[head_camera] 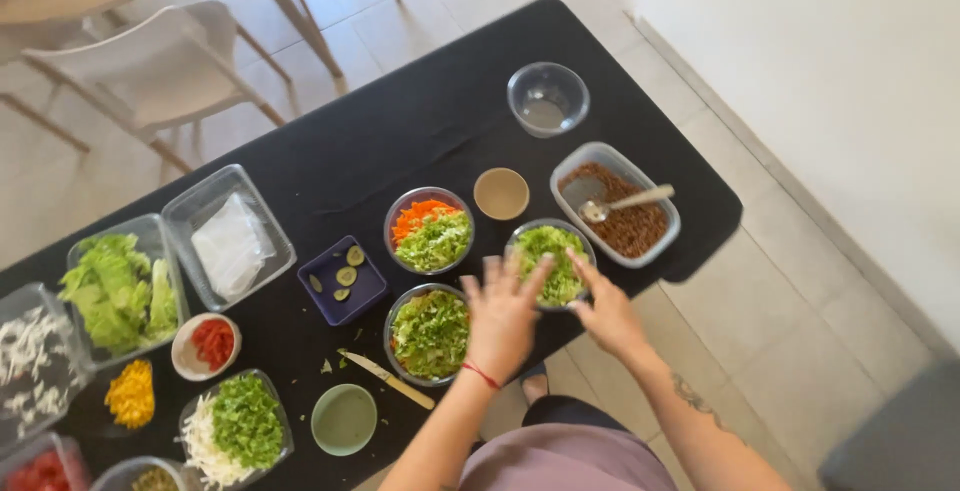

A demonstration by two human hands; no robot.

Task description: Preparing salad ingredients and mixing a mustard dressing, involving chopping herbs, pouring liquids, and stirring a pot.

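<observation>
My left hand (503, 313) is spread flat with fingers apart at the left rim of a bowl of chopped green lettuce (556, 247), holding nothing. My right hand (606, 311) rests against the same bowl's near right rim with the fingers curled at it. Just left of my left hand sits another bowl of chopped lettuce (428, 332). Behind it stands a bowl of lettuce and grated carrot (429, 228).
On the black table (400, 131): a container of brown grains with a spoon (625, 206), an empty glass bowl (547, 98), a small tan bowl (501, 193), a blue dish of pickle slices (343, 278), a knife (390, 380), a green bowl (343, 418), several vegetable containers at left. Chairs stand beyond.
</observation>
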